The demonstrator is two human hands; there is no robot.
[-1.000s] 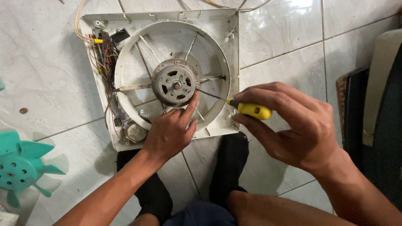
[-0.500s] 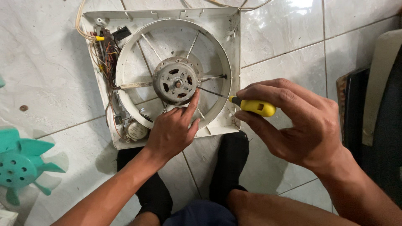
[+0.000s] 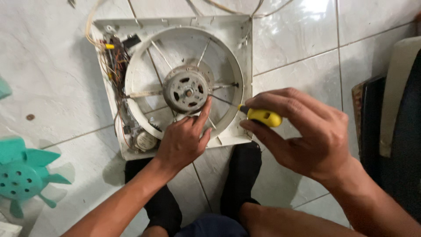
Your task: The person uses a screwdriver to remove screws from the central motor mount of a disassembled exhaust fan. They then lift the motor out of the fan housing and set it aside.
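— Two hands at the fan housing (image 3: 237, 39) on the tiled floor (image 3: 52, 79)?
— Yes. The right hand (image 3: 302, 131) grips a yellow-handled screwdriver (image 3: 262, 116), tip at the motor (image 3: 186, 91). The left hand (image 3: 182, 142), holding nothing, points a finger against the motor's edge.
— Nearby?
— A teal fan blade (image 3: 22, 175), well apart.

Motor (image 3: 186, 92) sits in the fan frame (image 3: 239, 57); fan blade (image 3: 19, 175) lies far left.

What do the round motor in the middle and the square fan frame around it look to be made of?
Motor: bare metal, probably cast or stamped, dull grey with grime and vent slots. Fan frame: moulded plastic by the look, off-white, matte and yellowed, with thin ribs. Screwdriver in the right hand: glossy yellow plastic handle, steel shaft.
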